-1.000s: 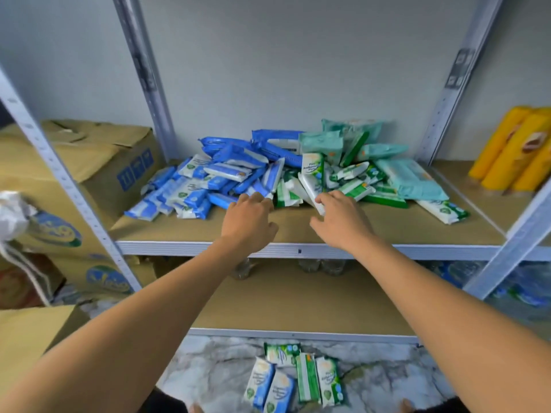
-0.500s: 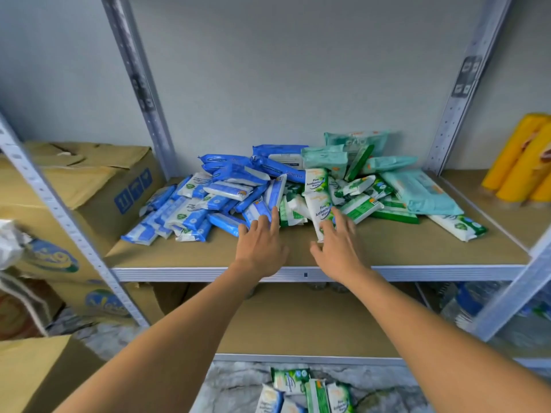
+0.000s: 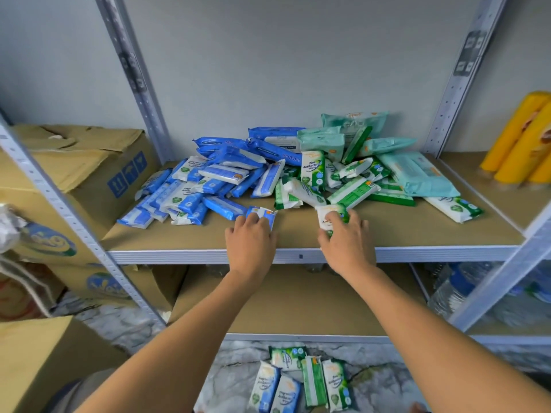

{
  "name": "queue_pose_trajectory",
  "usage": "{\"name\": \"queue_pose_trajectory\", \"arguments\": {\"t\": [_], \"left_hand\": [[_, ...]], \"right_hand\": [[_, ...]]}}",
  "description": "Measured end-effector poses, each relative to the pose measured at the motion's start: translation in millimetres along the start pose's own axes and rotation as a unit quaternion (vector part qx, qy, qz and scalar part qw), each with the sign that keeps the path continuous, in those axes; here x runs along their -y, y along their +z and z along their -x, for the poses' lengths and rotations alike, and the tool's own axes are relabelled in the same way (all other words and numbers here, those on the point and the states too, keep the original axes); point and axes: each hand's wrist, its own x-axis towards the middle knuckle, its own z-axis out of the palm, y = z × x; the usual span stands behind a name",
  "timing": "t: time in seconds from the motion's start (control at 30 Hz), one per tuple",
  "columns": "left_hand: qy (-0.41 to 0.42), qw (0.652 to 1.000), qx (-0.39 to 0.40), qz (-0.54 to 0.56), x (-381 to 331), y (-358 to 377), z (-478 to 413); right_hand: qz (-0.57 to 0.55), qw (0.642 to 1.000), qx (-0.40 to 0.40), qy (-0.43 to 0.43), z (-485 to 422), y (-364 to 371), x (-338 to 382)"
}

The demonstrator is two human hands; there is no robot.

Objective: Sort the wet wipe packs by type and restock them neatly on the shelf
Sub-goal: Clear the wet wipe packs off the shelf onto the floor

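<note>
The left hand (image 3: 252, 241) grips a blue pack (image 3: 264, 214) with curled fingers, and the right hand (image 3: 347, 244) grips a green pack (image 3: 329, 216) the same way, both at the front of the shelf (image 3: 432, 234). Just behind the left hand lies the blue heap (image 3: 205, 186); just behind the right hand lies the green heap (image 3: 346, 181), with larger teal packs (image 3: 417, 174) at the back and right. A cardboard box (image 3: 89, 162) stands to the left and yellow rolls (image 3: 521, 144) to the right. Five loose packs (image 3: 298, 380) lie on the floor below.
</note>
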Motion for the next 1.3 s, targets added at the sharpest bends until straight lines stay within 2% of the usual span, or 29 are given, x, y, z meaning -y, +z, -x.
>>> {"name": "queue_pose_trajectory", "arguments": {"t": [0.2,0.33,0.4,0.47,0.53,0.6,0.67,0.73,0.93,1.0,1.07,1.17,1.3], "left_hand": [[-0.065,0.991,0.016,0.114,5.6,-10.9,31.8],[-0.062,0.982,-0.023,0.179,8.4,-2.3,79.1],[-0.041,0.983,-0.029,0.175,9.8,17.2,108.0],[-0.022,0.986,-0.011,0.167,11.8,43.3,136.4],[-0.009,0.988,0.033,0.151,15.6,74.7,162.9],[-0.022,0.982,0.129,0.133,19.1,105.9,184.8],[-0.043,0.962,0.245,0.109,22.4,133.4,198.5],[-0.058,0.937,0.336,0.077,25.1,156.7,205.2],[-0.087,0.889,0.447,0.045,42.8,239.8,222.0],[-0.072,0.865,0.495,0.044,48.7,264.2,232.1],[-0.037,0.842,0.538,0.031,52.3,280.1,241.8],[-0.004,0.836,0.548,-0.004,51.2,289.7,246.3],[0.014,0.827,0.559,-0.058,41.3,286.8,228.9]], "right_hand": [[0.05,0.997,-0.064,-0.009,45.4,5.3,0.1],[-0.017,0.988,-0.144,-0.045,86.6,31.8,-10.8],[-0.041,0.986,-0.149,-0.056,110.7,54.1,-17.5],[-0.05,0.992,-0.1,-0.054,135.9,82.3,-25.2],[-0.032,0.999,-0.006,-0.04,159.7,112.1,-35.8],[0.001,0.994,0.109,-0.014,177.6,136.7,-46.0],[0.036,0.976,0.211,0.024,188.2,159.6,-57.7],[0.064,0.957,0.277,0.058,193.2,181.3,-70.2],[0.087,0.918,0.371,0.106,187.1,250.8,-103.5],[0.078,0.908,0.401,0.09,183.2,273.8,-112.8],[0.067,0.883,0.457,0.082,182.4,291.9,-123.2],[0.091,0.825,0.555,0.042,180.3,303.0,-134.4],[0.115,0.823,0.556,0.032,167.1,296.1,-130.4]]}}
